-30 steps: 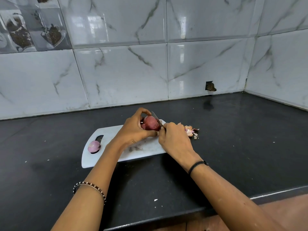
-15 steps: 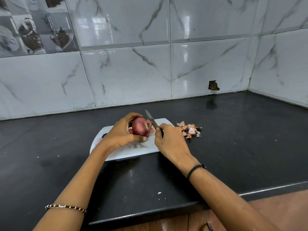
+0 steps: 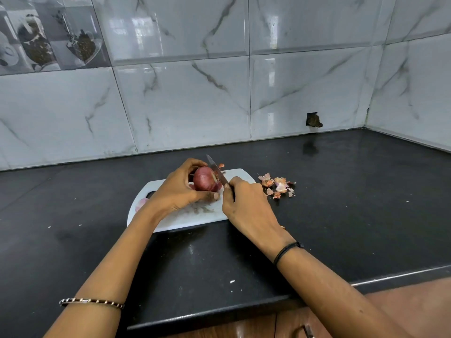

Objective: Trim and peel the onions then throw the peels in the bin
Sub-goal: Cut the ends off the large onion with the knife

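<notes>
Head view: the left hand (image 3: 180,189) is curled round a red onion (image 3: 205,179), fingers over its top and thumb under it, holding it just above a white cutting board (image 3: 190,219). The onion sits at 2 o'clock of that hand's palm and at 10 o'clock of the right hand (image 3: 246,203). The right hand is clenched round a knife (image 3: 216,168) whose blade points toward 11 o'clock and lies against the onion's right end. A pale peeled onion (image 3: 141,203) rests at the board's 9 o'clock end, partly hidden by the left wrist. A small heap of peels (image 3: 277,184) lies on the black bench (image 3: 341,203), at 2 o'clock of the right hand and just off the board's right edge.
</notes>
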A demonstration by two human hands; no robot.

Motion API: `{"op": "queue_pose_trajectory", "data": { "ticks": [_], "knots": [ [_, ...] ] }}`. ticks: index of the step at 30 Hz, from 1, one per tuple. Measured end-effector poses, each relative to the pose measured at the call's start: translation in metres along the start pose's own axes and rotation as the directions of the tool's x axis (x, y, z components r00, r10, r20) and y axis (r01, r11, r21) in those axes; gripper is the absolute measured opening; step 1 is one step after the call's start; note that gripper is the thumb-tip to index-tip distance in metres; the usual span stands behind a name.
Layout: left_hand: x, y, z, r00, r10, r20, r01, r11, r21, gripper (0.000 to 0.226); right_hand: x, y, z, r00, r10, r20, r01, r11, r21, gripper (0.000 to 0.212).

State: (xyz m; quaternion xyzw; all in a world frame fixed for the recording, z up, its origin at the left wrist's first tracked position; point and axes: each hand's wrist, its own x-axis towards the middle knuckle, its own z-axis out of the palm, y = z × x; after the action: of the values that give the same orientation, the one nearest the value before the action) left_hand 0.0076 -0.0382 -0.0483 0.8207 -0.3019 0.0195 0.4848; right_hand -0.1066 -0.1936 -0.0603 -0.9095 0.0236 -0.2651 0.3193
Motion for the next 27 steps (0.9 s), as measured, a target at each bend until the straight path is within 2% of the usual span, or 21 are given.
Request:
{"op": "queue_pose_trajectory", "data": {
  "ticks": [3,7,10,14,18,21,27],
  "knots": [
    [-0.001,0.0,0.001,1.0,0.001,-0.012,-0.001,0.999,0.036,0.077,0.001,0.0,0.0,0.997,0.075,0.014,-0.074,0.996,-0.049,0.024],
    [-0.003,0.002,0.003,1.0,0.013,-0.002,-0.013,0.997,0.076,0.078,0.005,0.002,-0.002,0.987,0.162,0.015,-0.162,0.987,-0.006,0.027],
    [-0.007,0.004,0.003,1.0,0.027,-0.008,-0.026,0.996,0.079,0.073,0.003,0.002,-0.002,0.988,0.151,-0.011,-0.151,0.988,0.011,0.036],
    [-0.009,0.006,0.004,0.999,0.032,-0.031,-0.03,0.997,0.078,0.07,0.002,0.0,-0.005,0.995,0.079,-0.066,-0.072,0.992,0.101,0.026],
    [-0.011,0.004,0.006,0.998,0.01,-0.06,-0.006,0.998,0.066,0.072,-0.002,-0.004,-0.004,0.999,0.011,-0.031,-0.01,0.999,0.036,0.025],
    [-0.012,0.005,0.006,0.997,-0.013,-0.07,0.017,0.998,0.057,0.074,-0.003,-0.003,-0.002,0.999,0.04,0.016,-0.039,0.996,-0.081,0.026],
    [-0.011,0.005,0.007,0.997,-0.029,-0.069,0.034,0.997,0.068,0.078,0.0,0.0,-0.005,0.992,0.123,-0.019,-0.124,0.99,-0.061,0.02]
  ]
}}
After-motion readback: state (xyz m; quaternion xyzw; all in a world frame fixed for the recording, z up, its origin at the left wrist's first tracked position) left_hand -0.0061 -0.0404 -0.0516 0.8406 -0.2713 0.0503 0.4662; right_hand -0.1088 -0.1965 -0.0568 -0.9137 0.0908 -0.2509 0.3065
